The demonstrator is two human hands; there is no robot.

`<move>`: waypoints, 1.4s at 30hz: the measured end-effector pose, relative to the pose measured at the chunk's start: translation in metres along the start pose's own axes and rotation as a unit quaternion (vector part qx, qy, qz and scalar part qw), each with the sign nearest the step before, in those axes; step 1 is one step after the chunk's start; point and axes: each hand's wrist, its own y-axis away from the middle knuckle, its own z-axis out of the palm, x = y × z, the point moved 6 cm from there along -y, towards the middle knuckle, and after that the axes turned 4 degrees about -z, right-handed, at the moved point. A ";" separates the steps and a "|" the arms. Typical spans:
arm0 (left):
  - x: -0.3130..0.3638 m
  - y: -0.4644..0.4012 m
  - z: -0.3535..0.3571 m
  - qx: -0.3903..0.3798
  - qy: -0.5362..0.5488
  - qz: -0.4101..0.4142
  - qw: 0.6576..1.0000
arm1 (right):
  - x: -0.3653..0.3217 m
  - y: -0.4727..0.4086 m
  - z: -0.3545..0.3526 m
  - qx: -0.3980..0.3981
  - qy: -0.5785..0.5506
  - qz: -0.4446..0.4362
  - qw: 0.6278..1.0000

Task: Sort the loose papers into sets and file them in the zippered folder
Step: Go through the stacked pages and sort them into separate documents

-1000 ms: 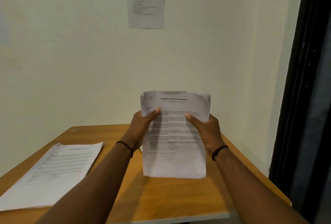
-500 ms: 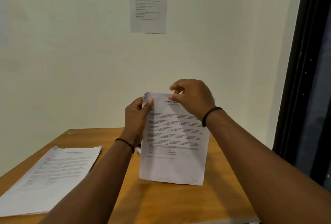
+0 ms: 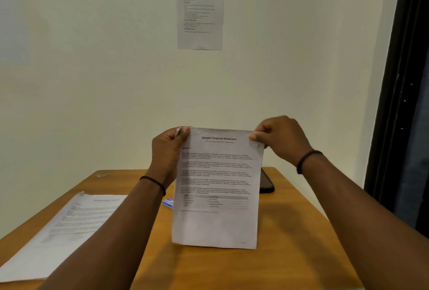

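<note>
We counted two hands, the left hand (image 3: 167, 150) and the right hand (image 3: 279, 140), each with one dark wristband. There were two lots of printed paper, one held set (image 3: 218, 187) and one stack (image 3: 67, 227) lying on the one surface (image 3: 290, 255). We also saw two wall notices, one dark phone (image 3: 266, 181) and one small blue item (image 3: 168, 203).

The right hand (image 3: 282, 141) now pinches the top right corner of the printed set (image 3: 218, 187), off its mid right edge and top middle, while the left hand (image 3: 168, 150) sits higher, thumb at the top left corner.
</note>
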 end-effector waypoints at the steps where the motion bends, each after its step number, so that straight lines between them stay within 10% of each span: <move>1: -0.001 0.000 0.000 -0.005 0.003 -0.008 1.000 | 0.012 0.007 0.000 0.019 -0.080 0.022 0.996; 7: 0.005 0.003 0.005 -0.007 0.015 -0.003 1.000 | 0.027 0.028 0.027 0.145 -0.411 0.116 0.893; 21: 0.011 -0.005 0.004 -0.008 -0.008 0.004 1.000 | 0.023 0.017 0.040 0.275 -0.403 0.150 0.860; 37: -0.112 0.043 -0.149 0.080 -0.130 -0.332 0.931 | 0.030 0.062 0.237 -0.073 -0.405 0.343 0.844; 42: -0.125 0.025 -0.168 0.057 -0.437 -0.195 0.876 | 0.023 0.067 0.296 -0.101 -0.399 0.331 0.849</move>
